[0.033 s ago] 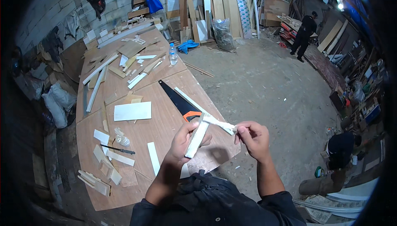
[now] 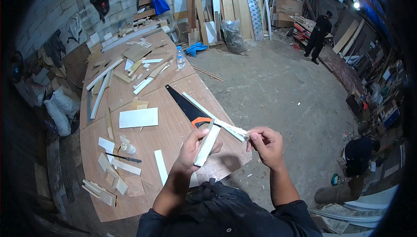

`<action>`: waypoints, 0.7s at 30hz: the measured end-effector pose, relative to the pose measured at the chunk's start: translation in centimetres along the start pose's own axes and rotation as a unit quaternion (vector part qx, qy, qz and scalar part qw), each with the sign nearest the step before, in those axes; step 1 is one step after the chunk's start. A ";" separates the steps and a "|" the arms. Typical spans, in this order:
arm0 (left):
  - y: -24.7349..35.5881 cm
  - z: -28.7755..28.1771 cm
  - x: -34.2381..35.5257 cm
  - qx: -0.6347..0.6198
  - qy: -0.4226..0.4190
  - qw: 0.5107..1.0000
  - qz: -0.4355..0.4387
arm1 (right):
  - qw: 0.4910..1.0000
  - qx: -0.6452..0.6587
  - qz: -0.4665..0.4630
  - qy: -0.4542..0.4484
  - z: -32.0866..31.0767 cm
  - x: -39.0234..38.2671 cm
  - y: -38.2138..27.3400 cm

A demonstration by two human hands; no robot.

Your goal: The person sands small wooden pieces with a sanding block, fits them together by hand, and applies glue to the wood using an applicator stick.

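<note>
My left hand [image 2: 191, 148] is closed around a short wooden block [image 2: 207, 145] with a white face, held tilted above the table's near right edge. From the block's upper end a thin, ragged white strip [image 2: 230, 126] runs to the right. My right hand [image 2: 267, 148] pinches the far end of that strip between thumb and fingers. Whether the strip is still joined to the block, I cannot tell. Just beyond the block lies a handsaw [image 2: 182, 106] with a black blade and an orange handle, beside a long white batten [image 2: 197, 103].
The wooden table [image 2: 173, 128] carries a white board [image 2: 139, 117], a dark slim tool [image 2: 124, 157], a clear bottle [image 2: 180, 57] and several offcuts. Boards [image 2: 230, 7] lean on the far wall. One person [image 2: 319, 35] stands far right; another [image 2: 359, 154] bends down at right.
The white strip looks thinner and straighter near the block's upper end. Both hands keep nearly the same place, and the view has shifted slightly.
</note>
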State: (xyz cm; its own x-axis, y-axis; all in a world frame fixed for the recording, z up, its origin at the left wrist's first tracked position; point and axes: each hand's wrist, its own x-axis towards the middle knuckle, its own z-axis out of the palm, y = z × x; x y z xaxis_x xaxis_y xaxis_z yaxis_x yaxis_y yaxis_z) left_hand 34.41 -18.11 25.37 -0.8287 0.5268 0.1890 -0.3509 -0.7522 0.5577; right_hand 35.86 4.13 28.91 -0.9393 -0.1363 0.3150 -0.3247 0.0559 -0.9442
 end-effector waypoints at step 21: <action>-5.1 3.6 2.2 0.062 0.069 0.995 0.039 | 0.999 0.031 -0.014 -0.021 -6.8 0.7 1.7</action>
State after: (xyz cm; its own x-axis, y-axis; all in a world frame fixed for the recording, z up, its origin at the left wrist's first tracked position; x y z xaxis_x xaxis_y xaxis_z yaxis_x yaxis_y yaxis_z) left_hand 35.97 -11.74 25.89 -0.9063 0.4031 0.1268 -0.2346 -0.7294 0.6426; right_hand 33.93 10.82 28.22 -0.9240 -0.1777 0.3386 -0.3423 -0.0101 -0.9395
